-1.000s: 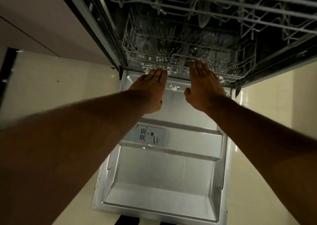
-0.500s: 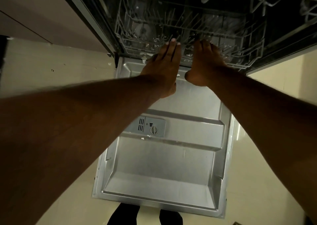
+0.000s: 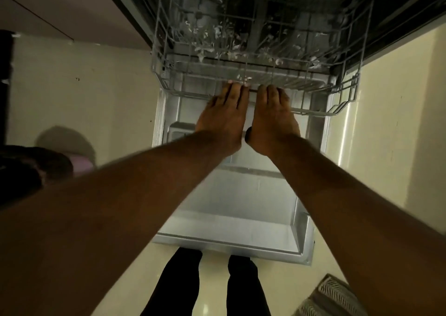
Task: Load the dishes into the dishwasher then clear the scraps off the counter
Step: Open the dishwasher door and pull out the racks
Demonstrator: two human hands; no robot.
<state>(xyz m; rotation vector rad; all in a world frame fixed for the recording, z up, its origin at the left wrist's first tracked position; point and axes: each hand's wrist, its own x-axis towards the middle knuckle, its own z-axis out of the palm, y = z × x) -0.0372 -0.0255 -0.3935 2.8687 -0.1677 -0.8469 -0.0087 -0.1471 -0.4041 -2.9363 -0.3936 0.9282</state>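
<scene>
Two hands meet at the front rail of the lower dish rack (image 3: 255, 84). The left hand (image 3: 223, 120) and right hand (image 3: 274, 120) lie side by side, palms down, fingers hooked over the wire edge at 12 o'clock and gripping it. The rack stands partly out of the dishwasher tub, over the lowered door (image 3: 231, 209); no dishes can be made out in it, only pale flecks among the tines. Judged step: drawing the rack out to make it ready for loading. The next move likely calls for an even, level pull from both hands. Cream floor tile (image 3: 84, 93) surrounds the door; a ribbed mat (image 3: 333, 296) lies at 5 o'clock.
</scene>
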